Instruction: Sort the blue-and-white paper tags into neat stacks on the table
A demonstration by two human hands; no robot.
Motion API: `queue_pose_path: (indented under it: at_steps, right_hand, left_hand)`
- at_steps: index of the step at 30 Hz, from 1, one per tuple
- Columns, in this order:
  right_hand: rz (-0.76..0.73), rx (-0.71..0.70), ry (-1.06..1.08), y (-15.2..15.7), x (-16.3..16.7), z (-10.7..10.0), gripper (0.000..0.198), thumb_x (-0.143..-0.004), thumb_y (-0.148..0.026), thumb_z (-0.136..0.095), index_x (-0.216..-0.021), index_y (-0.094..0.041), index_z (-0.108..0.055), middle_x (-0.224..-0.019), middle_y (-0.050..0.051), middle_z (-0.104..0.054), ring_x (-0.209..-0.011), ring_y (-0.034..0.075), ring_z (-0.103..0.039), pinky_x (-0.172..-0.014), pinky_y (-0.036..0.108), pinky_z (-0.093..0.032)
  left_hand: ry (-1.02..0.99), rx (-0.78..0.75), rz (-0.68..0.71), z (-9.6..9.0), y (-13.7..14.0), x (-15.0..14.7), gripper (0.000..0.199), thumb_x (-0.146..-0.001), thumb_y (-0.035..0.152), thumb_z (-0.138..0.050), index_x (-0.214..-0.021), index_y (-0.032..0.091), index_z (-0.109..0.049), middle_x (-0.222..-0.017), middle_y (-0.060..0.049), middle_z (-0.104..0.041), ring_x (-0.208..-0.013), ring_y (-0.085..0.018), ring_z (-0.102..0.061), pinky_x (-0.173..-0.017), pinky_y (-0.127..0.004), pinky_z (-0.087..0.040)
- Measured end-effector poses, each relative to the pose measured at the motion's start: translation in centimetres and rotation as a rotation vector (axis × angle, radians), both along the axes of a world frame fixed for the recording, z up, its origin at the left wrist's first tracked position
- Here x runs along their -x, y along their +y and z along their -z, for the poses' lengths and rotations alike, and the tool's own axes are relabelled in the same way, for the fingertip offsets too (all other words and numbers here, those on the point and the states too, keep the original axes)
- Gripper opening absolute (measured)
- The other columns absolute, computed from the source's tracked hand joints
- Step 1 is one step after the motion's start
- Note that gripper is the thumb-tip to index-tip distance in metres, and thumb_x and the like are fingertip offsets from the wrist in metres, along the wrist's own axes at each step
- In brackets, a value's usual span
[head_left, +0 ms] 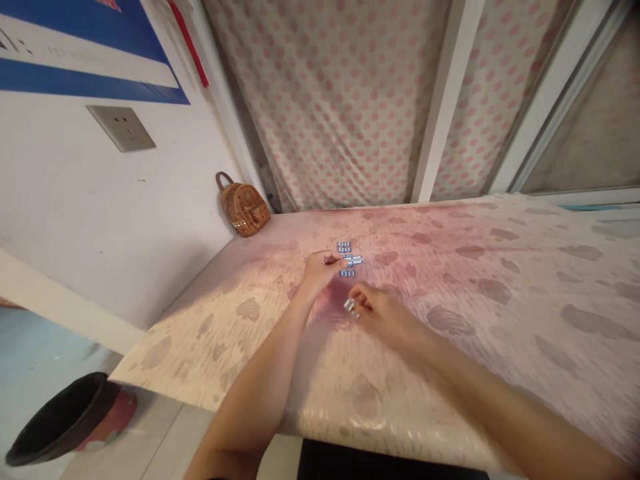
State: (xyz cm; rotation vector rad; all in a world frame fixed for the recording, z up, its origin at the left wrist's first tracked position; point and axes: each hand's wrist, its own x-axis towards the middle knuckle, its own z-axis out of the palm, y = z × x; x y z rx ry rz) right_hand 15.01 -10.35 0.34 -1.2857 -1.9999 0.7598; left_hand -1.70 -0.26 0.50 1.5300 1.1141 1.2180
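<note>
Small white pieces with blue edges, like tiles or blocks, lie in short rows near the middle of the table. The far row (344, 247) sits just beyond my left hand (324, 267), and the near row (347, 273) lies on the hand's near side. Between them, my left fingertips are pinched on a small tile at the middle group (356, 260). Closer to me, my right hand (373, 305) is closed around several similar small tiles (350, 305), held just above the tablecloth. Their markings are too small to make out.
A patterned tablecloth (450, 320) covers the table. At the far left corner a small brown backpack (245, 208) leans by the wall. Beyond the table hangs a dotted curtain (340, 100). A dark bin (65, 420) stands on the floor at left.
</note>
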Motion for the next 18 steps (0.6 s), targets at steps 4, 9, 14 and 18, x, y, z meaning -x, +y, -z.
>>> queue_pose_path:
  at_steps: [4,9,14,18]
  right_hand:
    - [0.283,-0.077,0.052,2.6,-4.0,-0.6,0.018,-0.085,-0.022,-0.045,-0.075,-0.021,-0.06,-0.059,-0.001,-0.06,-0.059,0.015,-0.057,-0.06,0.027,-0.038]
    - [0.344,-0.089,0.215,4.4,-6.2,-0.3,0.024,-0.082,-0.022,-0.044,-0.085,-0.02,-0.068,-0.066,0.002,-0.066,-0.063,0.017,-0.062,-0.063,0.029,-0.045]
    - [0.22,-0.046,0.345,5.1,-6.2,0.9,0.008,-0.078,-0.028,-0.058,-0.079,-0.021,-0.061,-0.075,0.002,-0.068,-0.069,0.017,-0.063,-0.065,0.029,-0.049]
    - [0.146,-0.049,0.353,5.3,-6.3,0.8,0.01,-0.078,-0.031,-0.058,-0.079,-0.021,-0.061,-0.076,0.002,-0.066,-0.072,0.017,-0.061,-0.069,0.03,-0.048]
  left_hand:
    - [-0.06,0.005,0.08,-0.4,-0.3,0.0,0.023,-0.066,0.031,-0.079,-0.075,0.012,-0.069,-0.071,-0.003,-0.068,-0.063,-0.012,-0.059,-0.063,-0.024,-0.043]
    - [-0.017,-0.028,0.289,-0.9,-1.5,-1.1,0.032,-0.065,0.038,-0.083,-0.076,0.012,-0.068,-0.074,-0.004,-0.067,-0.068,-0.013,-0.059,-0.067,-0.025,-0.043]
    - [0.045,-0.054,0.398,-1.4,-3.1,-2.2,0.033,-0.07,0.041,-0.081,-0.077,0.012,-0.067,-0.074,-0.004,-0.066,-0.067,-0.012,-0.058,-0.066,-0.024,-0.042]
    - [0.048,-0.041,0.378,-1.5,-3.5,-2.6,0.035,-0.067,0.038,-0.084,-0.078,0.012,-0.063,-0.072,-0.003,-0.064,-0.066,-0.011,-0.057,-0.064,-0.024,-0.042]
